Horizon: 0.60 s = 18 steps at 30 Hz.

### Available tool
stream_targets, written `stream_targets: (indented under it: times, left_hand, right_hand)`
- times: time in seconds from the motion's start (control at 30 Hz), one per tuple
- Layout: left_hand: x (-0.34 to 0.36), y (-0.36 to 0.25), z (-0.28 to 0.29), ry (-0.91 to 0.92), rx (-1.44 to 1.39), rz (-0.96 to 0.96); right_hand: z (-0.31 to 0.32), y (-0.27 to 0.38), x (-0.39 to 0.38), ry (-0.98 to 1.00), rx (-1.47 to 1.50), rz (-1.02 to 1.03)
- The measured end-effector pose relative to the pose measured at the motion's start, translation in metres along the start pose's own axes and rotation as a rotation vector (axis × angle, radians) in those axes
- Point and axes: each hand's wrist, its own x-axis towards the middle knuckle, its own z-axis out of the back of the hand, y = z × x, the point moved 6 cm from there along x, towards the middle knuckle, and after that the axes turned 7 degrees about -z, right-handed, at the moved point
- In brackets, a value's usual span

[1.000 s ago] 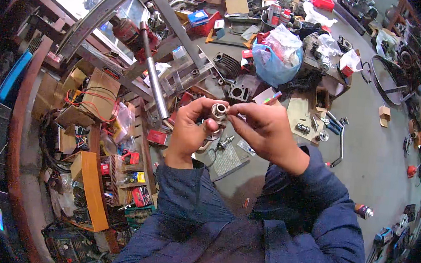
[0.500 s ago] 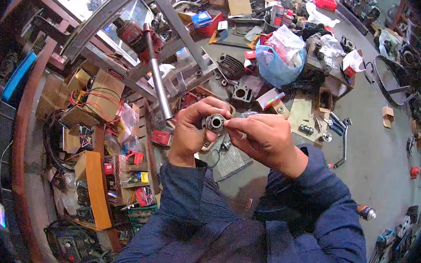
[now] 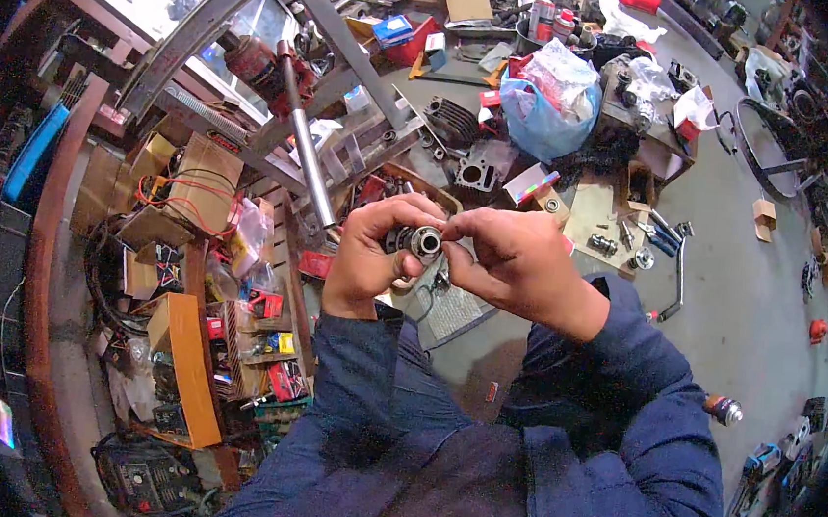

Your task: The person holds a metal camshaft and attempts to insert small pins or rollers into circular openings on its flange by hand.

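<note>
Wrapped in my left hand (image 3: 365,254) is a short metal shaft part (image 3: 425,243) with a round, hollow end that points up toward me; darker ringed sections show along its side. My right hand (image 3: 507,267) is closed in a pinch right beside that end, thumb and forefinger close to its rim. Whether those fingertips hold something small or only touch the rim cannot be made out. Below the hands lies a grey ribbed sheet (image 3: 454,311) on the floor, partly hidden by my left hand.
To the right, a light board (image 3: 594,207) carries small metal parts, with pliers (image 3: 665,241) and a bent metal bar (image 3: 680,277) beside it. A blue plastic bag (image 3: 544,122) stands ahead. A metal frame with a long steel tube (image 3: 310,156) rises at left, near an orange-sided wooden box (image 3: 189,372).
My left hand has tilted the shaft part, so more of its side shows. My right hand's fingers have curled more and sit slightly higher, still beside its end.
</note>
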Motion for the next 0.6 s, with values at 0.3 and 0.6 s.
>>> stream_targets:
  times: [0.3, 0.6]
  left_hand:
    - [0.0, 0.008, -0.006, 0.003, -0.1, 0.029]
    - [0.001, 0.012, -0.008, 0.021, -0.151, 0.006]
  right_hand:
    - [-0.008, -0.011, 0.0, -0.091, 0.085, 0.039]
    - [-0.009, -0.029, -0.001, -0.055, 0.519, -0.272]
